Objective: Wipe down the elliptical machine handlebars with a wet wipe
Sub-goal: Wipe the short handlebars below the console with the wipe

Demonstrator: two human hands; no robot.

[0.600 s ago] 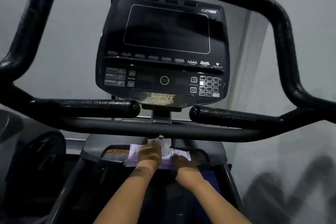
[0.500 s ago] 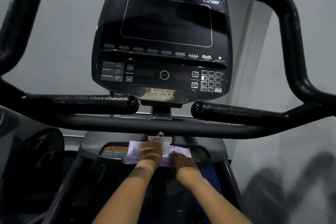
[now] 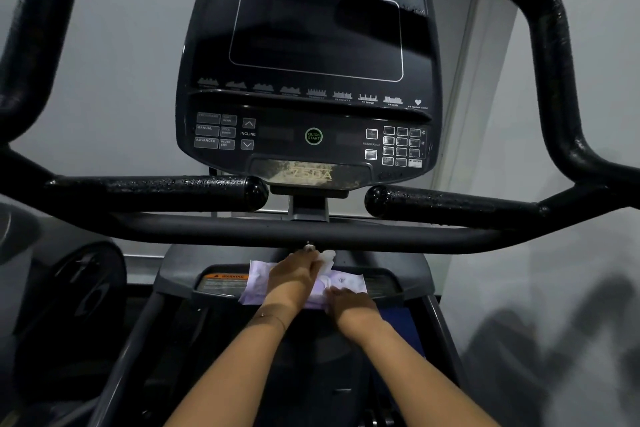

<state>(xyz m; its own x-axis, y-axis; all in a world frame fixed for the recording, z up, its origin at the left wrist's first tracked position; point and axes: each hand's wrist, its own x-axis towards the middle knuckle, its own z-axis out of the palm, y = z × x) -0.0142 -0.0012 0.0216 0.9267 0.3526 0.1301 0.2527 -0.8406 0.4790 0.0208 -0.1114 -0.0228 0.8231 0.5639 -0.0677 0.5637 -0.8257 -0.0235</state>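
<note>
A gym (grey-walled): elliptical console (image 3: 308, 80), black handlebars (image 3: 156, 192).

Handlebars (image 3: 550, 45) partly out of view

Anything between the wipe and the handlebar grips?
Likely yes: the black crossbar runs just above the left hand pinching the wipe out of the pack; the handlebar grips lie past it. Otherwise nothing visible.

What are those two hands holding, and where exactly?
The left hand pinches the white wet wipe low down, its crumpled end sticking out beyond the grip; the right hand presses the purple wipe pack at its near right part.
</note>
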